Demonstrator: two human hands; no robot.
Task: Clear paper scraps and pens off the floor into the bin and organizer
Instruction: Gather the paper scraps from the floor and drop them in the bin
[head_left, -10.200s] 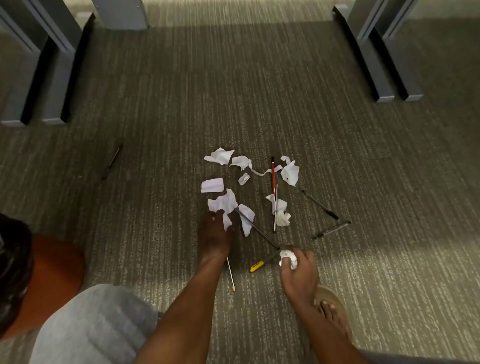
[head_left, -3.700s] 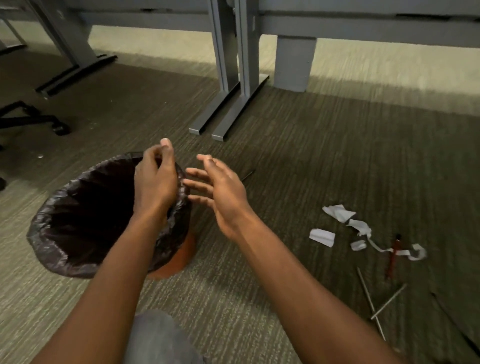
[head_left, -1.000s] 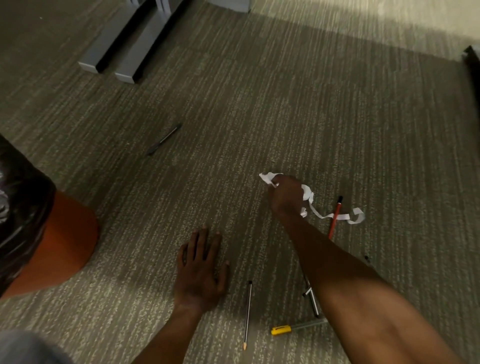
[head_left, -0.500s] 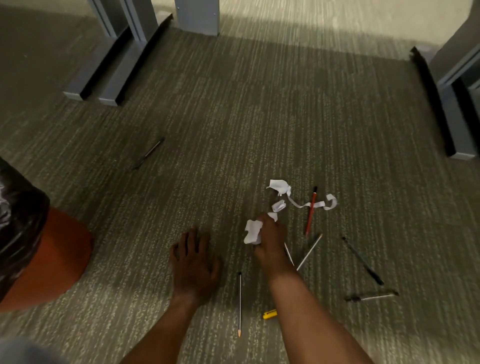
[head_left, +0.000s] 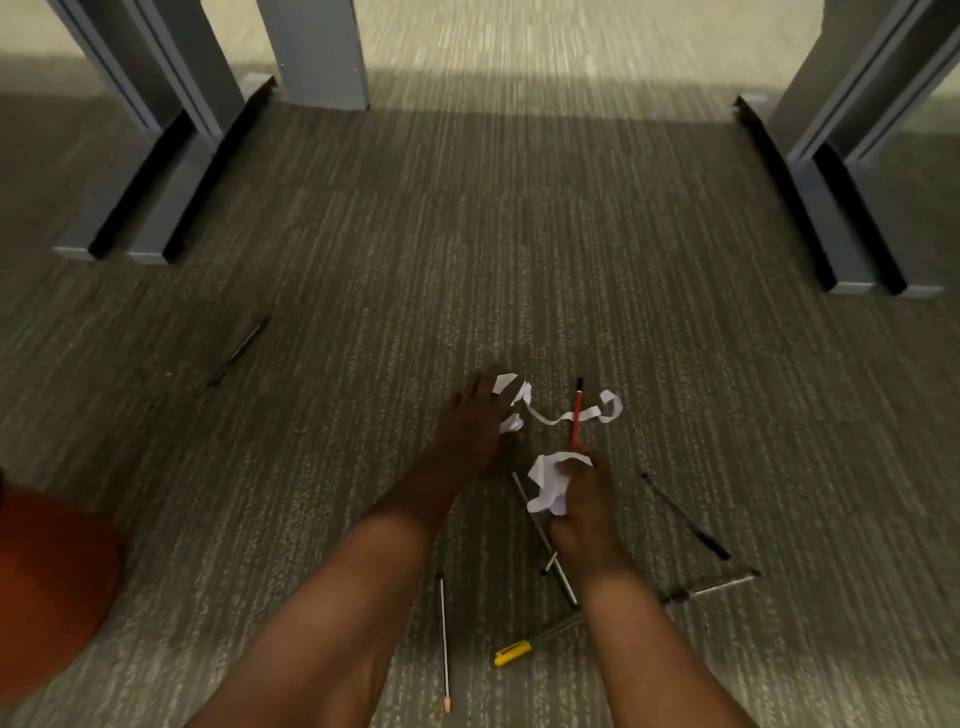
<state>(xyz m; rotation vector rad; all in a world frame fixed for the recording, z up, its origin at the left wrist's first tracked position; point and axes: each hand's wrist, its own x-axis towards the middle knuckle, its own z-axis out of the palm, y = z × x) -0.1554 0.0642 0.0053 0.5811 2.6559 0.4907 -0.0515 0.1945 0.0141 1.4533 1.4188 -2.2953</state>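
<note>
My right hand (head_left: 579, 512) is shut on a crumpled wad of white paper (head_left: 546, 480), held just above the carpet. My left hand (head_left: 475, 423) reaches forward, its fingers closing over two small paper scraps (head_left: 508, 385). A long curled paper strip (head_left: 597, 411) lies beyond them, across a red pen (head_left: 576, 415). Several pens lie around my right hand: a grey one (head_left: 543, 535), a black one (head_left: 685, 514), another (head_left: 719, 587), and a yellow-capped one (head_left: 513, 652). A pencil (head_left: 443, 639) lies between my forearms.
The orange bin (head_left: 49, 571) shows at the left edge. One dark pen (head_left: 239, 351) lies alone on the carpet at the left. Grey desk legs stand at the far left (head_left: 156, 208) and far right (head_left: 841, 228).
My left hand lifted off the carpet and moved forward onto the scraps. My right hand drew back to the right with the crumpled paper.
</note>
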